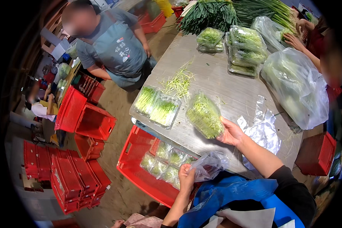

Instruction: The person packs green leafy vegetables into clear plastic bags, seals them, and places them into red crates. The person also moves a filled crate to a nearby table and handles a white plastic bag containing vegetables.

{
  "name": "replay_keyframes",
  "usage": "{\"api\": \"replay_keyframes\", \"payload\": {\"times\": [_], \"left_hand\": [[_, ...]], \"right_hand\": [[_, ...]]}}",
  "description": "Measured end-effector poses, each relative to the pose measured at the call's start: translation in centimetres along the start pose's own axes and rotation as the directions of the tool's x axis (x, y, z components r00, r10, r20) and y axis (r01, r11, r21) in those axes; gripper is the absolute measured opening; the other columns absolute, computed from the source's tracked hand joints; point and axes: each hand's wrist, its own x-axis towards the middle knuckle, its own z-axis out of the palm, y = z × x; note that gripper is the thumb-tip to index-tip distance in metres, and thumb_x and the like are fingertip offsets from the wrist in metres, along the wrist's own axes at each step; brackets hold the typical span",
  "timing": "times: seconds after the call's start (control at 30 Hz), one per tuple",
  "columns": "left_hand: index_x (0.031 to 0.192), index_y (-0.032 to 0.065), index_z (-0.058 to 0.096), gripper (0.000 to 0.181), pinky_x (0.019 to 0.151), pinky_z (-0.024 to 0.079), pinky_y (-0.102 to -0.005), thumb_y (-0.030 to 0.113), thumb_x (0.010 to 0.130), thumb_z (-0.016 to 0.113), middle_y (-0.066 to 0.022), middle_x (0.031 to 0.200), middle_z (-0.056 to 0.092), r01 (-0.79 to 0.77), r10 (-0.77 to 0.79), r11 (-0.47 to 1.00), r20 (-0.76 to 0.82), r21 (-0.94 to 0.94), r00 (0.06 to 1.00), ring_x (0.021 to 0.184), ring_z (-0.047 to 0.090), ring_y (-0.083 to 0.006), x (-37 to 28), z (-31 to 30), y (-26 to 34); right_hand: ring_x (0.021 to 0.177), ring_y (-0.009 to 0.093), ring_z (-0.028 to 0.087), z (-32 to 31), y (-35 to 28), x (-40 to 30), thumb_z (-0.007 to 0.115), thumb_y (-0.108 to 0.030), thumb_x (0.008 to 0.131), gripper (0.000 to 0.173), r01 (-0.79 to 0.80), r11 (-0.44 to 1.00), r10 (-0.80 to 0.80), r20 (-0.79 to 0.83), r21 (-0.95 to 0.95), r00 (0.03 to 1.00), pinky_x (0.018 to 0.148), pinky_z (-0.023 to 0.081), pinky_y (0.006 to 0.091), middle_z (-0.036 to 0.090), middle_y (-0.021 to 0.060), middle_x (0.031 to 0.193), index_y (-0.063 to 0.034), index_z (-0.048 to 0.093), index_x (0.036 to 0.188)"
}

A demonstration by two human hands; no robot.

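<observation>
My right hand (231, 131) grips one end of a transparent plastic clamshell of green sprouts (203, 114) and holds it tilted over the metal table (213, 75). Between the fingers of my left hand (186, 176) is the edge of a thin transparent plastic bag (209, 166), near the table's front edge. Left of the held pack, an open clamshell (156, 107) with sprouts in both halves lies on the tabletop. Loose cut stems (178, 82) are scattered behind it. Crumpled plastic film (260, 131) lies to the right of my right hand.
Below the table edge, a red plastic crate (142, 162) holds several bagged sprout packs (166, 164). Stacked clamshells (245, 50) and a large bag of greens (296, 85) occupy the far right. A co-worker in an apron (116, 51) stands across; another person's hand (293, 41) handles greens. Red crates (71, 173) stand left.
</observation>
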Motion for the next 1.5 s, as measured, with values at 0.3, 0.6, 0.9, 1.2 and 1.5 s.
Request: {"api": "replay_keyframes", "payload": {"times": [0.3,0.6,0.9,1.2,1.5], "left_hand": [[0.088,0.0074,0.045,0.022,0.045,0.036,-0.0177,-0.002,0.074,0.059,-0.0027,0.074,0.056,0.030,-0.020,0.996,0.111,-0.088,0.994,0.054,0.049,-0.0049,-0.5,1.2,2.0],[0.091,0.0058,0.045,0.024,0.056,0.041,-0.0199,-0.003,0.073,0.059,-0.0055,0.082,0.057,0.078,-0.057,0.993,0.226,-0.084,0.973,0.066,0.053,-0.0086,-0.6,1.6,3.0],[0.090,0.0060,0.045,0.022,0.051,0.038,-0.0178,-0.001,0.075,0.059,-0.0038,0.081,0.056,0.048,-0.029,0.989,0.136,-0.138,0.990,0.065,0.051,-0.0065,-0.1,0.4,3.1],[0.084,0.0100,0.044,0.013,0.034,0.031,-0.0167,0.018,0.084,0.055,0.0030,0.062,0.049,0.009,-0.008,1.000,-0.129,0.007,0.992,0.043,0.040,-0.0022,1.8,0.4,3.1],[0.079,0.0092,0.049,0.018,0.038,0.030,-0.0173,0.024,0.089,0.046,0.0053,0.059,0.045,-0.153,0.160,0.976,-0.034,0.158,0.987,0.044,0.037,-0.0015,4.1,3.4,4.4]], "right_hand": [[0.090,0.022,0.059,-0.5,-0.9,-2.0,0.041,-0.028,0.089,0.036,0.043,0.993,-0.049,0.047,0.114,0.998,0.065,0.055,0.0365,0.055,0.0114,0.105,-0.0048,0.041,0.117],[0.094,0.023,0.057,0.3,-0.2,-2.7,0.040,-0.027,0.090,0.040,0.060,0.998,-0.061,0.036,0.027,0.997,0.069,0.053,0.0376,0.052,0.0135,0.110,-0.0023,0.036,0.121],[0.098,0.030,0.049,-4.9,-0.2,-2.9,0.061,-0.009,0.077,0.044,0.131,-0.325,-0.602,0.312,-0.937,0.735,0.084,0.039,0.0359,0.047,0.0204,0.109,0.0040,0.038,0.113],[0.085,0.023,0.055,-9.4,1.0,-2.5,0.062,-0.016,0.078,0.026,-0.148,-0.254,-0.816,0.130,-0.956,0.563,0.057,0.044,0.0256,0.044,0.0128,0.079,0.0006,0.042,0.081],[0.061,0.013,0.060,-3.1,0.5,-12.1,0.051,-0.013,0.083,0.019,-0.048,0.911,-0.107,-0.347,-0.410,0.932,0.053,0.053,0.0227,0.059,0.0122,0.076,0.0041,0.050,0.091]]}}
